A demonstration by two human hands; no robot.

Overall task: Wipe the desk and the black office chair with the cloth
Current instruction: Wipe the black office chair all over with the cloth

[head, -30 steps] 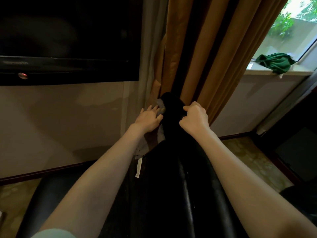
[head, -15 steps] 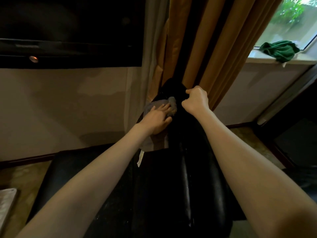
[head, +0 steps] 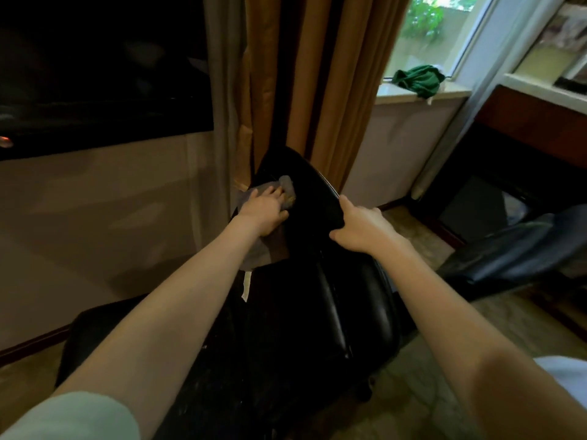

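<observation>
**On the chair back, the cloth has been slid lower**

Near the top of the chair [head: 317,312] back, the cloth [head: 286,185] is pressed flat under the left hand [head: 265,211]. The fingers are laid out almost straight on it, and nothing is gripped. A second ago the cloth was held right at the top edge. Now it has been moved a little lower, onto the left side of the back. Part of it hangs down below the hand.

The right hand [head: 362,228] has been moved too. It was closed like a fist on the top edge. Now its fingers are hooked over the right edge of the back, thumb on the near side, so the chair is held steady. The back seems to have been turned a bit.

So the top edge has likely been wiped, and the back is being done now. The seat is probably still to be wiped. The desk cannot be picked out for sure. A green rag [head: 419,78] is left on the sill [head: 409,92], well apart.
</observation>
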